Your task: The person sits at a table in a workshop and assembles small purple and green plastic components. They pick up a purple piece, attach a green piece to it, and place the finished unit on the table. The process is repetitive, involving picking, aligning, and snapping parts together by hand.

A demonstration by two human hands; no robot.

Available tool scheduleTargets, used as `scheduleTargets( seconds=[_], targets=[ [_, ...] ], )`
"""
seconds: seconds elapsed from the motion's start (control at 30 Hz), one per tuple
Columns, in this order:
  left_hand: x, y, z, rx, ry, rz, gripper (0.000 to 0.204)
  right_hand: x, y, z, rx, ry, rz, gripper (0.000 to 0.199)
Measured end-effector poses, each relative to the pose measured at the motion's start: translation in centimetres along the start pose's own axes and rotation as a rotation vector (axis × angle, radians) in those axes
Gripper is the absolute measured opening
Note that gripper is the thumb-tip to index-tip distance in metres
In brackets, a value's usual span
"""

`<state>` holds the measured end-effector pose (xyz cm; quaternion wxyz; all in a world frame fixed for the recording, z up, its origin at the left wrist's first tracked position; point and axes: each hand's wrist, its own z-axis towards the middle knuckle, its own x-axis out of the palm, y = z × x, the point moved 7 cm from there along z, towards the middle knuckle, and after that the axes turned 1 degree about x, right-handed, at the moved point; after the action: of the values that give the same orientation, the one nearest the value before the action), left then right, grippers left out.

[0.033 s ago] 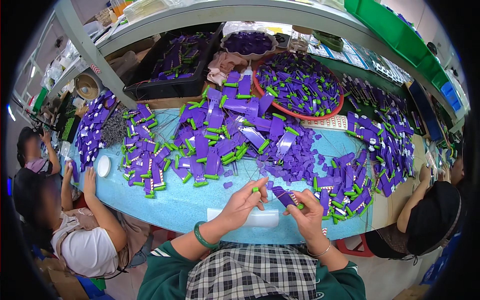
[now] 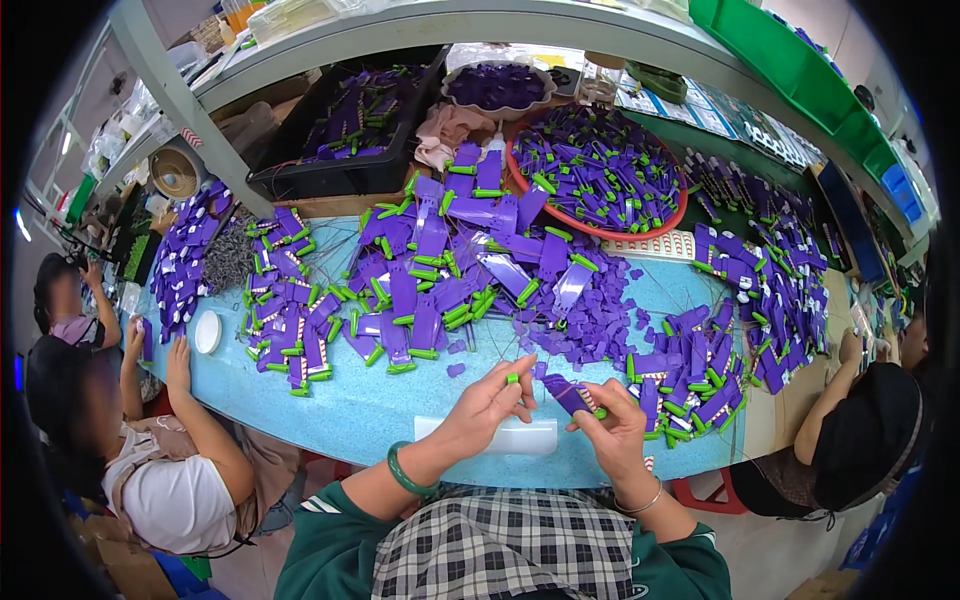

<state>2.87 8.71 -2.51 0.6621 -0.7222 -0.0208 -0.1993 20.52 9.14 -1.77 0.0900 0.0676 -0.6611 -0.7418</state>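
Observation:
In my right hand (image 2: 615, 425) is a flat purple piece (image 2: 567, 393) with a green end and a red-and-white striped strip, pinched between thumb and fingers. My left hand (image 2: 482, 408) is a short way to its left, fingers drawn together. A small green bit (image 2: 512, 379) shows at those fingers; what they hold, if anything, I cannot make out. Under both hands, a translucent white sheet (image 2: 520, 437) lies at the table's near edge. Beside my right hand is a pile of purple-and-green pieces (image 2: 690, 375). Small purple parts (image 2: 575, 325) lie scattered beyond my hands.
The blue table (image 2: 400, 425) bears further heaps of purple-and-green pieces (image 2: 410, 285). Behind them stand a black tray (image 2: 340, 178), a scalloped bowl (image 2: 500, 105) and a red-rimmed basket (image 2: 672, 222). A shelf frame (image 2: 450, 40) crosses above. Other people sit left and right.

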Motion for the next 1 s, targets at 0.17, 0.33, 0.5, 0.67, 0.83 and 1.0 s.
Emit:
scheduleTargets(
  seconds=[0.17,0.33,0.5,0.67,0.83,1.0],
  targets=[
    [-0.2,0.7,0.0,-0.1,0.009,-0.156,0.041,0.6,-0.4,-0.3,-0.002,0.039,0.056,0.036],
    [-0.9,0.7,-0.3,-0.078,-0.045,-0.178,0.02,0.9,-0.5,-0.3,0.008,0.057,0.046,0.035],
    [-1.3,0.3,-0.2,-0.019,-0.099,-0.163,0.021,1.4,-0.6,-0.4,0.032,0.084,0.047,0.035],
    [-1.0,0.4,-0.2,0.052,-0.103,-0.046,0.02,1.7,-0.7,-0.4,0.024,0.096,-0.028,0.035],
    [-0.7,-0.2,-0.5,0.03,-0.16,0.057,0.02,1.2,0.0,-0.5,-0.121,0.033,-0.143,0.037],
    [-0.5,-0.2,-0.5,0.014,-0.166,0.174,0.027,1.0,-0.5,-0.4,-0.043,0.043,-0.098,0.038]
  ],
)
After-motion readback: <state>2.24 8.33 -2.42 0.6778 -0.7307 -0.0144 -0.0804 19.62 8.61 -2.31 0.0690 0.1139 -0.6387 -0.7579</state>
